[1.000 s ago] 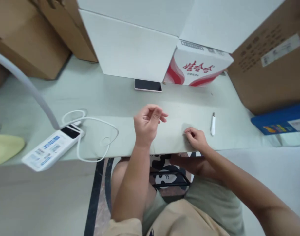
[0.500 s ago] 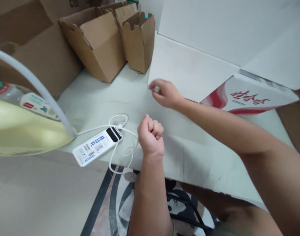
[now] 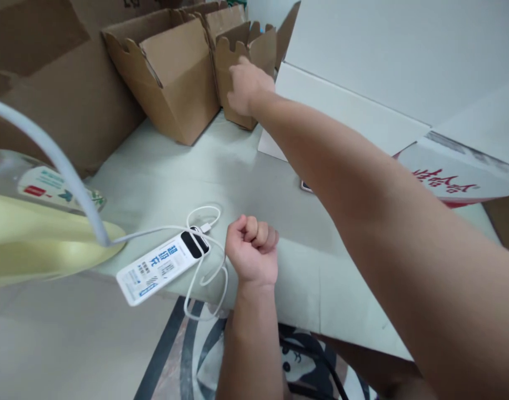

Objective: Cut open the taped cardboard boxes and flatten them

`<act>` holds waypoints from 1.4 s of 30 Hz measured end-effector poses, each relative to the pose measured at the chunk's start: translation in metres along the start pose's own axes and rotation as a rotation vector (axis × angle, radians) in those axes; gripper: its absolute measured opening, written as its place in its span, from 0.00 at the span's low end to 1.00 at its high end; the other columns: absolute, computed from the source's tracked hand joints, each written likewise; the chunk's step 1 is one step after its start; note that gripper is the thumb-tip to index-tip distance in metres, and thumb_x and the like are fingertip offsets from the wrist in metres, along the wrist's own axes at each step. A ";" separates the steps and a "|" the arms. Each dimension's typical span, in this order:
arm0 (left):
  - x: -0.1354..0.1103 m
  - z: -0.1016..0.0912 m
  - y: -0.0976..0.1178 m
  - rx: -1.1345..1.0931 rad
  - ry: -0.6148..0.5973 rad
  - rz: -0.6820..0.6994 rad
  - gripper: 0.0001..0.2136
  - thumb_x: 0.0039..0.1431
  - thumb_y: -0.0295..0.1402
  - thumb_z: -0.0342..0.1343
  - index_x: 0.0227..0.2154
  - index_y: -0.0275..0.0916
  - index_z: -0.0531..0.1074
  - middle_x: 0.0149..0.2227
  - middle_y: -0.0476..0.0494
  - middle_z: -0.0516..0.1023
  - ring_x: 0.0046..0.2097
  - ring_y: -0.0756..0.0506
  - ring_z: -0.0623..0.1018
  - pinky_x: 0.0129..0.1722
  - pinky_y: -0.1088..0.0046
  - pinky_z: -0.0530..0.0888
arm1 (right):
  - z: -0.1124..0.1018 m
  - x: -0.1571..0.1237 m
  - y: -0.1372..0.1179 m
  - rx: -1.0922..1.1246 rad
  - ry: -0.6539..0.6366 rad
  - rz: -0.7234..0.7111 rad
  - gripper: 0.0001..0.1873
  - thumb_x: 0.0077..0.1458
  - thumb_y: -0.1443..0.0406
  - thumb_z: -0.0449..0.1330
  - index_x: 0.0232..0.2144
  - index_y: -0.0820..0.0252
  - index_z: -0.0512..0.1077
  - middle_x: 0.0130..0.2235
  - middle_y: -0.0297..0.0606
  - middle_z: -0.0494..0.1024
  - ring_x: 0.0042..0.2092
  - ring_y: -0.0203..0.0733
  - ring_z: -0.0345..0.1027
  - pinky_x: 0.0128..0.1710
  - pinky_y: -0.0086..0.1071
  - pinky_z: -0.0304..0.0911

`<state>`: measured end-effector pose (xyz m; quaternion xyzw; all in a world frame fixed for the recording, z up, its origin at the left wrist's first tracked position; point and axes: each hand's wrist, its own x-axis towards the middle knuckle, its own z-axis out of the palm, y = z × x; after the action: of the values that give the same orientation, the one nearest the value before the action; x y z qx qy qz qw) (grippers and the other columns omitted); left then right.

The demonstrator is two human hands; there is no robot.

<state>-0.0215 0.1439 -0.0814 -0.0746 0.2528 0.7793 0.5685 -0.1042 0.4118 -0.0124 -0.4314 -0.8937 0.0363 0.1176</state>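
Cardboard box point(image 3: 263, 50), inside unseen, R hand point(image 3: 246, 83) touching

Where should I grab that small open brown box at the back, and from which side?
Probably its top rim, from the near side: the small box stands upright with flaps open, so fingers can hook over the wall. A bigger box crowds its left, a white board its right. Your right hand is at that near wall.

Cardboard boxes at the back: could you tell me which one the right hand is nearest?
The narrow box, right of the wide box; the right hand lies against its front.
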 end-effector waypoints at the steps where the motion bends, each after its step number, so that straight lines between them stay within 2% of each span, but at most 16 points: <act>1: -0.002 0.000 -0.001 0.001 0.008 -0.001 0.20 0.61 0.32 0.42 0.16 0.41 0.42 0.16 0.55 0.37 0.17 0.53 0.43 0.19 0.73 0.47 | 0.002 -0.005 0.001 -0.004 -0.002 -0.010 0.15 0.63 0.71 0.59 0.52 0.71 0.69 0.68 0.54 0.62 0.65 0.62 0.68 0.67 0.62 0.60; 3: -0.005 0.000 -0.004 0.003 0.014 -0.008 0.20 0.61 0.33 0.42 0.15 0.41 0.42 0.16 0.55 0.38 0.17 0.53 0.43 0.18 0.73 0.47 | 0.006 -0.013 0.003 -0.003 -0.017 -0.002 0.10 0.64 0.71 0.58 0.46 0.72 0.68 0.67 0.54 0.62 0.65 0.58 0.69 0.66 0.59 0.61; 5: -0.009 -0.001 -0.006 -0.001 0.010 -0.010 0.20 0.61 0.33 0.43 0.16 0.41 0.42 0.16 0.55 0.38 0.17 0.54 0.43 0.18 0.73 0.47 | 0.006 -0.018 0.003 0.001 -0.031 0.018 0.03 0.63 0.72 0.56 0.38 0.70 0.64 0.70 0.53 0.56 0.67 0.56 0.67 0.68 0.55 0.59; 9: -0.011 -0.001 -0.009 -0.009 0.003 0.006 0.21 0.61 0.33 0.44 0.16 0.41 0.42 0.16 0.56 0.38 0.17 0.54 0.43 0.18 0.74 0.47 | 0.000 -0.017 -0.003 0.029 -0.056 0.020 0.19 0.61 0.72 0.54 0.26 0.56 0.47 0.75 0.52 0.39 0.69 0.59 0.62 0.69 0.54 0.54; 12: -0.009 0.000 -0.010 0.016 0.004 0.000 0.21 0.61 0.32 0.45 0.16 0.41 0.42 0.16 0.56 0.38 0.17 0.54 0.43 0.18 0.74 0.48 | -0.002 -0.009 -0.007 0.051 -0.057 0.012 0.19 0.60 0.73 0.51 0.26 0.54 0.44 0.75 0.54 0.32 0.69 0.58 0.62 0.68 0.54 0.54; 15: -0.005 0.002 -0.009 0.035 0.002 -0.005 0.21 0.61 0.32 0.46 0.16 0.41 0.41 0.16 0.56 0.38 0.17 0.54 0.43 0.19 0.73 0.47 | -0.002 0.000 -0.008 0.051 -0.035 -0.001 0.17 0.59 0.74 0.49 0.25 0.56 0.45 0.73 0.51 0.38 0.69 0.61 0.61 0.66 0.55 0.54; 18: -0.002 0.002 -0.007 0.055 -0.003 -0.003 0.22 0.61 0.33 0.46 0.16 0.41 0.42 0.16 0.55 0.39 0.17 0.54 0.44 0.19 0.73 0.47 | -0.001 0.002 -0.010 0.036 0.012 -0.010 0.16 0.61 0.73 0.48 0.24 0.57 0.47 0.67 0.50 0.53 0.69 0.65 0.59 0.65 0.58 0.52; 22: -0.001 0.001 -0.009 0.118 0.005 0.037 0.22 0.60 0.35 0.49 0.17 0.41 0.42 0.16 0.56 0.40 0.18 0.54 0.45 0.19 0.73 0.47 | -0.011 -0.024 -0.024 0.013 0.033 -0.126 0.09 0.63 0.74 0.44 0.30 0.67 0.60 0.58 0.42 0.67 0.69 0.59 0.61 0.64 0.59 0.55; 24: -0.001 0.000 -0.013 0.166 0.064 0.168 0.22 0.59 0.36 0.51 0.17 0.41 0.44 0.17 0.56 0.41 0.19 0.54 0.45 0.20 0.73 0.47 | -0.020 -0.053 -0.030 -0.002 0.013 -0.193 0.11 0.62 0.75 0.46 0.40 0.71 0.68 0.56 0.38 0.71 0.66 0.57 0.65 0.64 0.58 0.59; 27: -0.003 -0.002 -0.016 0.273 0.235 0.559 0.16 0.57 0.32 0.52 0.18 0.40 0.52 0.20 0.54 0.49 0.23 0.53 0.54 0.24 0.74 0.55 | -0.033 -0.109 -0.019 -0.040 -0.001 -0.242 0.16 0.62 0.74 0.48 0.45 0.65 0.74 0.56 0.38 0.74 0.60 0.55 0.72 0.59 0.54 0.67; 30: -0.008 -0.006 -0.015 0.416 0.401 0.970 0.04 0.53 0.26 0.53 0.27 0.41 0.64 0.33 0.50 0.64 0.38 0.49 0.69 0.43 0.70 0.68 | -0.046 -0.176 0.027 0.014 0.143 -0.301 0.17 0.59 0.74 0.50 0.40 0.61 0.77 0.50 0.41 0.79 0.50 0.45 0.76 0.50 0.40 0.71; 32: -0.010 -0.010 -0.011 0.495 0.415 1.084 0.09 0.53 0.26 0.55 0.36 0.45 0.68 0.45 0.49 0.70 0.53 0.45 0.70 0.57 0.62 0.66 | -0.052 -0.229 0.068 0.136 0.292 -0.380 0.11 0.55 0.73 0.54 0.29 0.57 0.74 0.41 0.39 0.80 0.40 0.42 0.75 0.39 0.36 0.70; 36: -0.003 -0.019 -0.009 0.629 0.215 1.021 0.17 0.59 0.37 0.56 0.51 0.46 0.67 0.59 0.44 0.68 0.66 0.38 0.65 0.69 0.54 0.59 | -0.060 -0.359 0.131 0.222 0.494 -0.315 0.12 0.59 0.66 0.56 0.23 0.49 0.66 0.32 0.36 0.77 0.33 0.43 0.74 0.30 0.40 0.67; 38: 0.004 -0.021 -0.015 0.673 -0.015 0.899 0.23 0.60 0.47 0.56 0.55 0.45 0.65 0.62 0.39 0.69 0.67 0.38 0.67 0.69 0.54 0.62 | -0.062 -0.422 0.145 0.202 0.634 -0.136 0.11 0.59 0.61 0.57 0.24 0.44 0.69 0.29 0.35 0.75 0.30 0.45 0.73 0.28 0.42 0.67; 39: 0.007 -0.020 -0.020 0.695 -0.141 0.805 0.26 0.59 0.52 0.56 0.56 0.45 0.65 0.63 0.38 0.69 0.67 0.37 0.68 0.68 0.54 0.64 | -0.062 -0.449 0.149 0.166 0.625 -0.005 0.09 0.59 0.58 0.56 0.27 0.40 0.72 0.30 0.35 0.76 0.31 0.46 0.74 0.29 0.44 0.69; 42: 0.012 -0.013 -0.042 0.743 -0.412 0.584 0.30 0.58 0.59 0.58 0.59 0.51 0.67 0.65 0.42 0.71 0.70 0.38 0.68 0.68 0.57 0.65 | -0.061 -0.504 0.155 0.115 0.712 0.148 0.09 0.57 0.55 0.55 0.28 0.37 0.74 0.28 0.36 0.76 0.28 0.45 0.74 0.25 0.43 0.69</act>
<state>0.0110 0.1571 -0.1105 0.3611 0.4059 0.7615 0.3534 0.3311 0.1139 -0.0696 -0.4731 -0.7596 -0.0575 0.4426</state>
